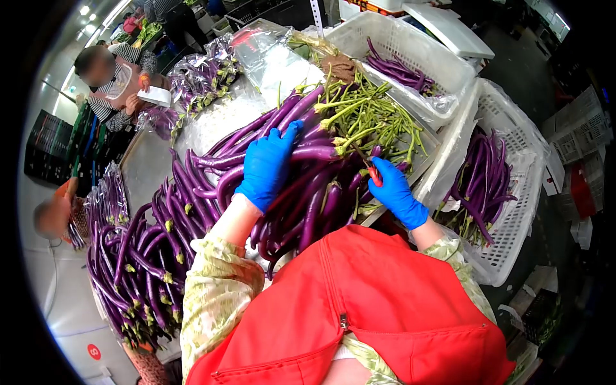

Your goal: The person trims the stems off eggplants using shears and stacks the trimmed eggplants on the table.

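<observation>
My left hand point(266, 165), in a blue glove, is closed over long purple eggplants point(314, 153) near their stem ends. In my right hand point(399, 196), also gloved in blue, is a red-handled cutting tool point(375, 174). Its thin dark blade points up and left toward the green stem of an eggplant under my left hand; whether it touches is unclear. Beyond both hands lies a heap of cut green stems point(378, 115). More loose eggplants point(308, 212) are piled just below my hands.
Many eggplants point(151, 256) cover the table's left side. Bagged eggplants point(202, 77) lie at the back. White crates, one at the back point(449, 106) and one at right point(513, 224), hold eggplants. A person point(119, 90) stands across the table, another at far left.
</observation>
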The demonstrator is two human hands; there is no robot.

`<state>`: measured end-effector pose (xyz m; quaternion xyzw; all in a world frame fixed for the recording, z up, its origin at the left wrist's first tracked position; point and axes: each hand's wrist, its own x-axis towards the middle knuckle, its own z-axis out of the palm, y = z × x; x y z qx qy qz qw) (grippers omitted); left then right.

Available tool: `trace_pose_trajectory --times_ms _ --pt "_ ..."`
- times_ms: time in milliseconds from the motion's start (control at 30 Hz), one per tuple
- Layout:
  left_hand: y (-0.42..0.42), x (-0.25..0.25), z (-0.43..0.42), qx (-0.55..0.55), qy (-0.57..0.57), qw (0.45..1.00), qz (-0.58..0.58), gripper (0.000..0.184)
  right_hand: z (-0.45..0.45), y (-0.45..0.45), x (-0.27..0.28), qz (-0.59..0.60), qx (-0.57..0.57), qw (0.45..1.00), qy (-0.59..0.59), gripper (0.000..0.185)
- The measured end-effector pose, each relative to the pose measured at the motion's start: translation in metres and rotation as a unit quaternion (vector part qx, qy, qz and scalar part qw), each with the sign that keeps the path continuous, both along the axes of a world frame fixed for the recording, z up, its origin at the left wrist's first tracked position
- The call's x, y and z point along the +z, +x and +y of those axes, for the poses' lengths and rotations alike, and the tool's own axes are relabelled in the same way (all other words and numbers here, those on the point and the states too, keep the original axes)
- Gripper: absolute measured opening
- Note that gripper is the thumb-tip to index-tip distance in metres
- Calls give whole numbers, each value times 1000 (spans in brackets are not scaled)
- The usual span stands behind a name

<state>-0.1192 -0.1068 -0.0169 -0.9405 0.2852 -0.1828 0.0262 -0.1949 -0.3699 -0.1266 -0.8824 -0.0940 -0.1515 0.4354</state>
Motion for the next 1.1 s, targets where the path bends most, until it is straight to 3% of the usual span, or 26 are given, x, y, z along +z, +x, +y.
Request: trace_pose_trajectory --times_ms 67,167,267,400,533,600,767,900,1033,1100 --pt "1 -3 2 -8 -6 1000 0 56 -1 -2 -2 3 -7 1000 6 39" --pt "-3 7 5 12 -70 992 105 70 -7 -4 1 32 -9 999 -10 40" --pt "3 39 8 18 -232 902 363 82 -15 -8 10 87 3 996 -21 42" --pt "21 32 14 -34 -183 907 377 83 -26 -13 20 122 12 992 -29 49" --pt "3 23 14 -28 -205 920 333 63 -25 -20 28 153 23 988 -19 50" --pt "-3 21 13 -4 -207 917 341 62 -18 -20 37 181 28 983 -1 50" --pt "-12 25 13 3 -151 914 376 56 -12 -13 37 117 51 991 34 48" --pt "-22 11 14 -65 -196 938 279 50 -12 -7 34 113 32 993 -25 49" --pt "-41 26 15 -102 -211 947 220 58 -14 -2 39 -68 41 995 -66 51" --pt "-45 28 22 -115 -222 949 191 60 -12 -2 56 -30 41 995 -91 51"
